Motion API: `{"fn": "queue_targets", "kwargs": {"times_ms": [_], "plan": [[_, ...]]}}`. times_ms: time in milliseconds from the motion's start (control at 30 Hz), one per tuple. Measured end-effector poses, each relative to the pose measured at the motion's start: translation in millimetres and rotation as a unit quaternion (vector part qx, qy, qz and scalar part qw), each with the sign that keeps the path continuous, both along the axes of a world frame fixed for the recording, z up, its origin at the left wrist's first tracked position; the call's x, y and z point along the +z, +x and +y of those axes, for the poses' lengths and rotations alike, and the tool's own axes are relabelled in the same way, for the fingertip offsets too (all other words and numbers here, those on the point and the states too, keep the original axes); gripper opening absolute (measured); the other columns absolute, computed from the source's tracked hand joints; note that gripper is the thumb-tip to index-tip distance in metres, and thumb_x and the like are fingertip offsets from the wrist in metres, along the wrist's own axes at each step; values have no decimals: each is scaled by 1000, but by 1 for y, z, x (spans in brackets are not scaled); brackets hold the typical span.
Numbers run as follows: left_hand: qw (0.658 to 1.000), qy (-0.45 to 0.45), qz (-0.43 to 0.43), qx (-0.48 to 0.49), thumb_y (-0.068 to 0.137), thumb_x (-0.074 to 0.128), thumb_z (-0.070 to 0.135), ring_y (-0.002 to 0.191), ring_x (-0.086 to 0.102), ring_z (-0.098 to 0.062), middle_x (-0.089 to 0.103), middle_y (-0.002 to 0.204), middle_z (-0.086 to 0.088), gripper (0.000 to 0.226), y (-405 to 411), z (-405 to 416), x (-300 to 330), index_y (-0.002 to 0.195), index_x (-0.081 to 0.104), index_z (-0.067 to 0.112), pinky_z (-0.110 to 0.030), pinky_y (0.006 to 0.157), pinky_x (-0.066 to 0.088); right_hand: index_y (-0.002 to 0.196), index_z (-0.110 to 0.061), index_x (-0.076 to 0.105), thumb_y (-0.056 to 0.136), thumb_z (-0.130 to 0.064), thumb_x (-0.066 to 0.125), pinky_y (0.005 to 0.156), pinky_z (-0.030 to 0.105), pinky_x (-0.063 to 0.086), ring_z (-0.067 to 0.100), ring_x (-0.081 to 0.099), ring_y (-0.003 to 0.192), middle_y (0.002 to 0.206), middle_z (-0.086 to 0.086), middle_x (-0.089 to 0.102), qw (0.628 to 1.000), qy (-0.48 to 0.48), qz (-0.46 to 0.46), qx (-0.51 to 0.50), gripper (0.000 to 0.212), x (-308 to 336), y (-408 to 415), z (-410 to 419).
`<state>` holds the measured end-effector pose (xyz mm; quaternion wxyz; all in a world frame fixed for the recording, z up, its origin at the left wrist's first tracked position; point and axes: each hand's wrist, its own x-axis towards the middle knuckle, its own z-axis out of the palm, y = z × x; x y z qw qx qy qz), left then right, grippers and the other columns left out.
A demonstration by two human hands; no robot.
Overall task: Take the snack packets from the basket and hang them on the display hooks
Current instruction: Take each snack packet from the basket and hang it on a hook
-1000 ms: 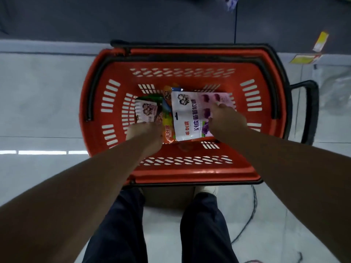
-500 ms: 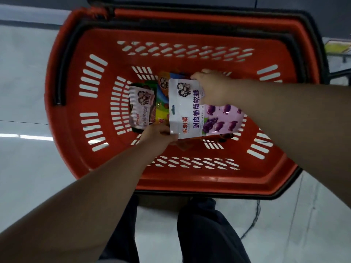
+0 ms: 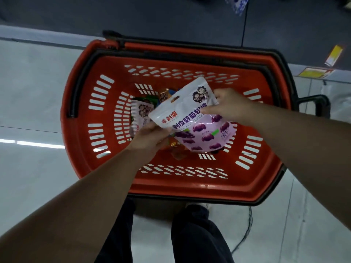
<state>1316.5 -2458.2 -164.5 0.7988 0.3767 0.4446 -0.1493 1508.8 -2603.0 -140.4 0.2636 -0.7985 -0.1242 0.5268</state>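
Looking straight down into a red basket [image 3: 114, 186] on a pale floor [image 3: 34, 103]. Both hands on one white-and-purple snack packet [image 3: 191, 120], tilted, raised above the other packets. Right hand [image 3: 229, 107] pinching its upper right edge, left hand [image 3: 152, 137] gripping its lower left corner. More packets on the basket bottom: a white one [image 3: 141, 114] at left, orange ones [image 3: 165, 94] partly hidden behind. Dark trouser legs [image 3: 199, 234] below the basket. Thin black cable [image 3: 247, 232] on the floor at right.
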Motion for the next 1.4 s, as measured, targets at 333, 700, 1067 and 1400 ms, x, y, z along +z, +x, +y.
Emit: {"fn": "queue_targets", "kwargs": {"times_ms": [333, 700, 1067, 1400], "plan": [[979, 197, 32, -35, 87, 66, 15, 91, 73, -15, 74, 102, -4, 28, 27, 47, 48, 107, 62, -5, -24, 72, 59, 98, -22, 66, 84, -23, 70, 93, 42, 51, 19, 68, 97, 101, 0, 72, 972, 84, 78, -205, 15, 37, -24, 13], [946, 305, -82, -69, 85, 70, 17, 70, 74, -15, 76, 82, -5, 9, 64, 93, 193, 83, 69, 8, -27, 64, 59, 92, -16, 69, 81, -15, 72, 73, 25, 58, 17, 71, 86, 92, 2, 75, 941, 182, 61, -278, 11, 168, -1, 39], [905, 370, -205, -51, 81, 72, 11, 91, 69, -25, 76, 89, -2, 5, 104, 129, 416, 82, 72, 16, -40, 86, 57, 101, -8, 69, 86, -19, 67, 72, 30, 60, 18, 71, 82, 97, 5, 74, 918, 289, -56, -264, 18, 395, 26, 60], [834, 462, -300, -17, 84, 71, 11, 63, 68, -4, 73, 70, 7, 7, 93, 150, 685, 80, 67, 16, -15, 54, 51, 96, -8, 71, 87, -18, 67, 49, 18, 52, 5, 68, 58, 72, -5, 73, 884, 364, -205, -211, 14, 671, 21, 88]]}}
